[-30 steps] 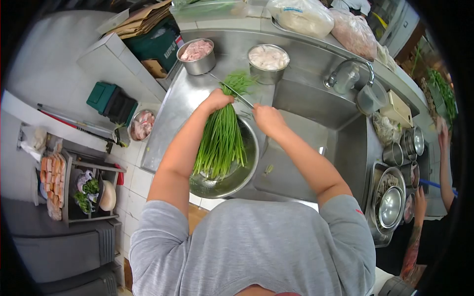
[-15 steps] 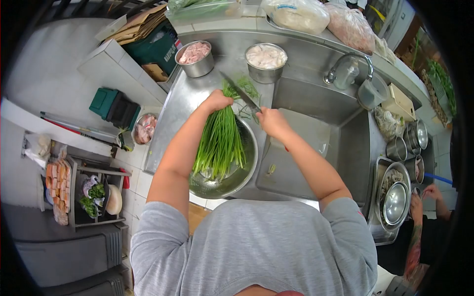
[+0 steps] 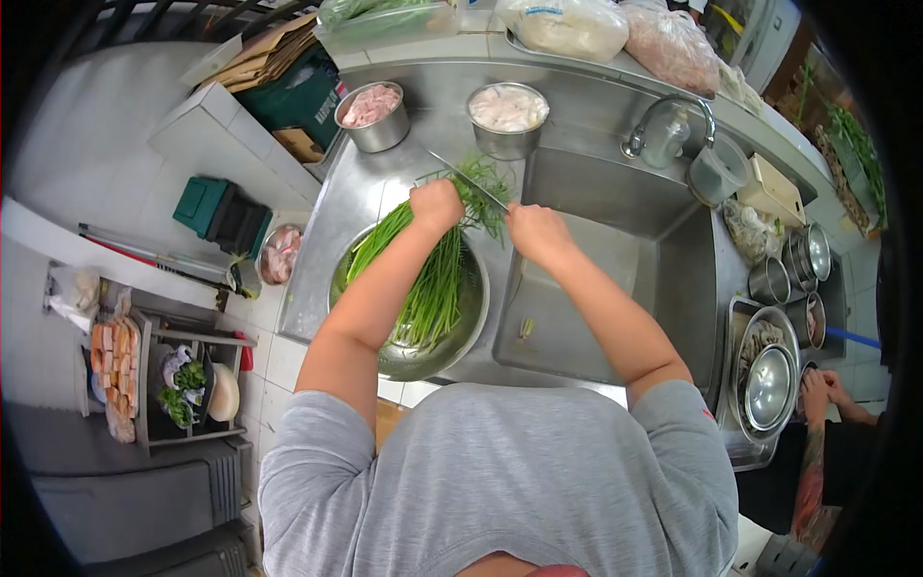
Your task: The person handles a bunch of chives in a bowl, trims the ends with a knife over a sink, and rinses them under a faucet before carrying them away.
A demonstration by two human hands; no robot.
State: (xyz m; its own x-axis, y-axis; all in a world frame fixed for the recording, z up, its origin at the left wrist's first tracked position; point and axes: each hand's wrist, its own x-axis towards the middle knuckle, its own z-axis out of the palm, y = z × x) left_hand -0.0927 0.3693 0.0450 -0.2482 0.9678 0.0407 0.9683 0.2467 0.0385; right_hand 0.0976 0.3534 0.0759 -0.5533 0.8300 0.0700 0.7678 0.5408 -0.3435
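My left hand [image 3: 437, 205] is closed around a bunch of long green stalks [image 3: 428, 288], which hang down into a round metal bowl [image 3: 473, 332] on the steel counter. Leafy green tips [image 3: 488, 183] spread out above and to the right of that hand. A knife [image 3: 465, 177] is gripped in my right hand [image 3: 536, 234] by its handle, mostly hidden in the fingers. Its blade points up and left, across the leafy tips, close to my left hand. Whether the edge touches the stalks is not clear.
Two metal pots of meat [image 3: 373, 116] and pale pieces [image 3: 509, 118] stand behind the bowl. A sink [image 3: 606, 279] with a faucet [image 3: 673, 108] lies to the right. Stacked metal bowls [image 3: 769, 389] are farther right, near another person's hands [image 3: 822, 392]. Bagged food [image 3: 569, 29] sits at the back.
My left hand has turned and moved slightly right, and the stalks now slant down from the left. The knife blade lies flatter, across the leafy tips. The camera view has shifted slightly.
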